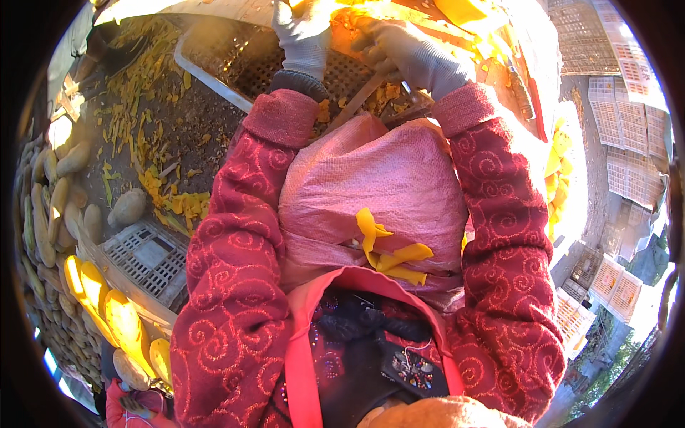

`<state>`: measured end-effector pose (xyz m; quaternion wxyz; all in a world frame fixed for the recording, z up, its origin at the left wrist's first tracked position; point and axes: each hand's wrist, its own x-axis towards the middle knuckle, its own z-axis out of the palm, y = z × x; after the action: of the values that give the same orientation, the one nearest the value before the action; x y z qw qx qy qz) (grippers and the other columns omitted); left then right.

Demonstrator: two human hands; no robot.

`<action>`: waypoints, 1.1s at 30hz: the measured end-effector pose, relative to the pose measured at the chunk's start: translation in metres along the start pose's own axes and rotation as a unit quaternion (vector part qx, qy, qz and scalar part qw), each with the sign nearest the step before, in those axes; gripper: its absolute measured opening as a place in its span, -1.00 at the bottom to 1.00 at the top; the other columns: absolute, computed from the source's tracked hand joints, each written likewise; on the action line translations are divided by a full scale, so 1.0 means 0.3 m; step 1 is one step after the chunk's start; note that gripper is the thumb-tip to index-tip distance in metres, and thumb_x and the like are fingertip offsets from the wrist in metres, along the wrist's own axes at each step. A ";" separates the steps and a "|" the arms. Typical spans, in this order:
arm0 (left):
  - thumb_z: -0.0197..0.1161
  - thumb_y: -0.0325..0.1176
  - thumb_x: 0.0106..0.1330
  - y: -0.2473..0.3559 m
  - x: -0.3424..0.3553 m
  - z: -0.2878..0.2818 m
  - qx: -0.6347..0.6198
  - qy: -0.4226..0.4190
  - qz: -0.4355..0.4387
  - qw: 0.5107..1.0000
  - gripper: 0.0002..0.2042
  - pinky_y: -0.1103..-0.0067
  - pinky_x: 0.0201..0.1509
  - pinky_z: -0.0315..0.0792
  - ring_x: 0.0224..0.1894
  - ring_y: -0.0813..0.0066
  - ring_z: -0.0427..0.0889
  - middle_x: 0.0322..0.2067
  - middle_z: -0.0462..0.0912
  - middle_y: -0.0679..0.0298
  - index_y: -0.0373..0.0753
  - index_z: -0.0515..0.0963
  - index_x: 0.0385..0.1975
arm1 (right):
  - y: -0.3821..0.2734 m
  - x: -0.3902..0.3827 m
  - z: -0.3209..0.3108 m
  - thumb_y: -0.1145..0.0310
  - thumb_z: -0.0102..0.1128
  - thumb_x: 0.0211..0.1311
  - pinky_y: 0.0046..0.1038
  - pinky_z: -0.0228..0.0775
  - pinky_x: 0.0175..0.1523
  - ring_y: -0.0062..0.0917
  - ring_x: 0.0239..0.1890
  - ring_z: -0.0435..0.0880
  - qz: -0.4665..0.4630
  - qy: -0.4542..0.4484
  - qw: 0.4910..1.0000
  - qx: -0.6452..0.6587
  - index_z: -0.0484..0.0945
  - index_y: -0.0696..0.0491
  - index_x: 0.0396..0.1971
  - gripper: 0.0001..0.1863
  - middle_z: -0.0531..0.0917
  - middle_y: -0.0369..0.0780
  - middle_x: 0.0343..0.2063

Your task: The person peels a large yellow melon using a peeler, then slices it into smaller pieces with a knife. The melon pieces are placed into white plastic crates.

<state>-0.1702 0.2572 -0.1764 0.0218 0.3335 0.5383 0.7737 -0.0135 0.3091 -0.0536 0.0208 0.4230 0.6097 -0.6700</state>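
My left hand (pixel 302 44), in a pale knit glove, reaches to the top edge, fingers curled at a glaring orange piece (pixel 325 10); what it grips is unclear. My right hand (pixel 410 55), gloved alike, is just right of it, fingers bent beside sunlit orange flesh, their hold unclear. Below them lie a perforated crate (pixel 262 70) with orange scraps and a narrow wooden strip (pixel 358 98). A pink woven cloth (pixel 367 171) covers my lap, with yellow peelings (pixel 399 260) on it.
Long tan squashes (pixel 44 217) are piled left, near peeled yellow squashes (pixel 120 324) and a grey crate (pixel 146 257). Peelings (pixel 153 182) litter the ground. Stacked crates (pixel 617 114) line the right side, near yellow pieces (pixel 559 178). A co-worker's gloved hand (pixel 135 406) shows at lower left.
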 end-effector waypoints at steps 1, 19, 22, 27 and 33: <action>0.18 -0.41 0.36 -0.012 0.009 -0.005 0.024 0.008 0.010 1.000 -0.60 0.54 -0.05 0.55 -0.12 0.33 0.60 -0.07 0.57 0.08 -0.40 0.35 0.16 | -0.004 0.015 -0.029 0.14 -0.14 0.46 -0.60 0.26 -0.54 -0.69 -0.66 0.35 0.022 -0.009 0.999 0.023 0.61 0.11 -0.24 -0.61 0.44 -0.38 -0.68; 0.18 -0.38 0.37 0.021 0.034 0.003 -0.134 0.064 -0.095 0.984 -0.64 0.61 -0.18 0.50 -0.22 0.40 0.57 -0.14 0.54 0.15 -0.33 0.36 0.11 | 0.005 -0.178 -0.098 0.06 -0.04 0.46 -0.73 -0.28 -0.79 -0.88 -0.84 -0.05 0.096 -0.042 0.957 0.270 0.45 0.01 -0.33 -0.68 0.10 -0.56 -0.76; 0.18 -0.38 0.36 0.025 0.024 0.008 -0.147 0.061 -0.103 0.982 -0.65 0.62 -0.20 0.49 -0.24 0.42 0.56 -0.16 0.53 0.17 -0.32 0.37 0.10 | -0.019 -0.199 -0.031 0.06 -0.02 0.45 -0.72 -0.29 -0.79 -0.86 -0.85 -0.05 0.162 -0.044 0.968 0.188 0.47 0.00 -0.39 -0.67 0.14 -0.55 -0.79; 0.19 -0.39 0.35 0.035 0.020 0.007 -0.148 0.060 -0.100 0.982 -0.67 0.63 -0.23 0.47 -0.27 0.45 0.55 -0.19 0.53 0.19 -0.30 0.38 0.07 | -0.021 -0.164 -0.111 0.00 -0.08 0.45 -0.61 -0.24 -0.81 -0.80 -0.86 -0.01 0.073 -0.026 0.983 0.165 0.48 0.05 -0.26 -0.61 0.12 -0.52 -0.82; 0.20 -0.39 0.35 0.041 0.027 0.000 -0.159 0.064 -0.108 0.979 -0.69 0.66 -0.27 0.45 -0.30 0.48 0.54 -0.22 0.52 0.22 -0.28 0.40 0.04 | 0.096 0.070 -0.166 0.20 -0.18 0.47 -0.62 0.08 -0.60 -0.67 -0.65 0.27 -0.049 -0.295 0.885 0.356 0.45 0.07 0.09 -0.63 0.32 -0.42 -0.61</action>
<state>-0.1725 0.2554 -0.1620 0.1233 0.2160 0.4415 0.8621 0.0158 0.3536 -0.0838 0.0148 0.1547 0.3157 -0.9360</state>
